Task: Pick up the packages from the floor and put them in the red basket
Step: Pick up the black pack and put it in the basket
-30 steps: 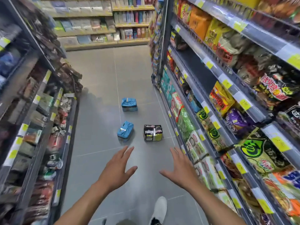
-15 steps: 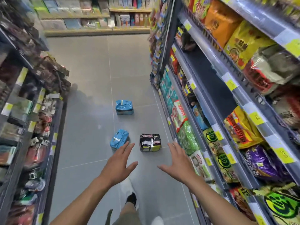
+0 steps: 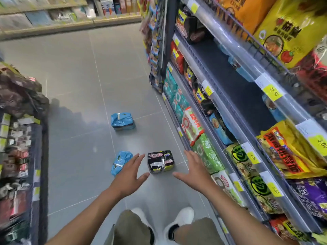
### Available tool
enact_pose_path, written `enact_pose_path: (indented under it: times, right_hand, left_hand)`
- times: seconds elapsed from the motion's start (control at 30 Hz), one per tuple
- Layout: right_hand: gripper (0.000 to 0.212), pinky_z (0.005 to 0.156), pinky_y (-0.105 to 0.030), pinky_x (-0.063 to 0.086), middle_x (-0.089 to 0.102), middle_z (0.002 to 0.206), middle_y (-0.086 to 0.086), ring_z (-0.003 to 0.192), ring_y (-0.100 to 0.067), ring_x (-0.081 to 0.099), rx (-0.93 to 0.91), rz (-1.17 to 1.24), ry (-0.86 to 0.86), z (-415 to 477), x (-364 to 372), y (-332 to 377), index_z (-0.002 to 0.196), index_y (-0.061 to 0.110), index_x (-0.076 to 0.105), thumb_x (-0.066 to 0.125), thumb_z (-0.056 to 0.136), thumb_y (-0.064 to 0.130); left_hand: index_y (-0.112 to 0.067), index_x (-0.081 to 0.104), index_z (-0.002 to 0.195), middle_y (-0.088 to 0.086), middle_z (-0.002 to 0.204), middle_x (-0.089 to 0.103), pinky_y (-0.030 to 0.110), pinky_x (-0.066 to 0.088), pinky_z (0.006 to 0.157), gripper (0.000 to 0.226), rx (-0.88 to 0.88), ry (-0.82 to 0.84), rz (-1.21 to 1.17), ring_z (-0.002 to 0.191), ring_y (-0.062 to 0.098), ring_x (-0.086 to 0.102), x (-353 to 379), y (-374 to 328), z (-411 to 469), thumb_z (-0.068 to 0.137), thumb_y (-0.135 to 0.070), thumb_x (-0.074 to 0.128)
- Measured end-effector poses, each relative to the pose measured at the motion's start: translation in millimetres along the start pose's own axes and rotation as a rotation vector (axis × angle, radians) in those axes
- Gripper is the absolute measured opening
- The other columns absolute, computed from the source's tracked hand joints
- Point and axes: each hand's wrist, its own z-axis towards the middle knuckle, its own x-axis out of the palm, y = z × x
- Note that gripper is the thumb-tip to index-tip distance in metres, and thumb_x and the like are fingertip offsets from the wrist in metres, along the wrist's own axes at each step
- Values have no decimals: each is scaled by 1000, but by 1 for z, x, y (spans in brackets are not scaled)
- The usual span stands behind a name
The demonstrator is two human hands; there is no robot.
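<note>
Both hands reach over packages on the floor.
Left hand (image 3: 130, 174) and right hand (image 3: 194, 171), fingers spread wide and empty, flank the black package (image 3: 160, 161); two blue packages (image 3: 122, 121) lie nearby.

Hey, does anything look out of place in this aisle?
Yes. Three packages lie on the floor instead of on the shelves: a black package ahead of the left hand and right hand, a near blue package lying askew left of it, and a far blue package up the aisle.
</note>
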Motion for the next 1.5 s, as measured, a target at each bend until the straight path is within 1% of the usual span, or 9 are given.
enact_pose_path:
  times: [0.37,0.6,0.73,0.83,0.93,1.07,1.23,1.4,1.5]
  right_hand:
    - [110,120,-45,29,21,168,-6,154,-27,22,158,160,58,166,153,-138,162,21,17,76,79,62]
    - [97,118,-41,32,33,161,-8,147,-29,34,156,380,92,288,297,-220,156,18,28,79,82,54]
    - [75,120,-40,26,29,166,-10,150,-26,31,309,644,48,359,360,-247,159,14,26,47,101,57]
    - [68,119,-36,24,35,163,-7,150,-24,33,403,888,-53,399,382,-264,158,14,32,31,107,57]
    - [83,123,-41,25,37,159,4,148,-20,35,452,1178,19,426,400,-278,161,21,28,25,98,74]
    - [93,104,-47,47,45,158,-7,141,-30,48,526,1361,122,464,420,-300,160,25,30,23,90,86]
    - [88,107,-66,40,70,129,-13,120,-38,63,559,1374,305,472,436,-302,133,28,66,27,84,90]
    - [70,108,-59,45,71,128,-11,119,-35,66,533,1435,380,466,439,-282,121,26,75,45,86,78]
    - [67,99,-55,53,72,126,-10,113,-33,70,544,1466,369,459,435,-275,124,24,73,44,88,73]
  left_hand:
    - [-19,28,158,7,163,28,24,14,118,80,-62,105,-30,151,21,24,154,91,182,92,-49,60]
    - [-9,36,152,11,149,47,23,30,105,61,-298,-15,-186,139,27,43,278,178,282,99,-26,62]
    - [-13,49,142,14,145,54,46,39,112,63,-517,-178,-380,128,34,53,336,236,329,100,-60,41]
    - [-21,60,111,2,117,61,48,42,99,48,-656,-219,-763,100,24,55,366,263,365,104,-56,28]
    - [-32,56,129,-7,132,59,59,34,107,56,-781,-108,-1060,116,21,52,384,282,385,102,-65,20]
    - [-31,61,110,-4,101,67,43,56,64,60,-847,-14,-1226,85,21,62,397,301,402,102,-67,13]
    - [-36,67,126,3,122,71,54,28,112,78,-804,143,-1254,107,29,65,413,327,412,87,-83,19]
    - [-21,63,137,11,139,62,59,40,110,70,-662,247,-1406,128,39,59,414,318,416,87,-68,50]
    - [-18,74,118,8,115,75,40,61,76,55,-634,198,-1398,98,31,74,402,302,418,93,-59,47]
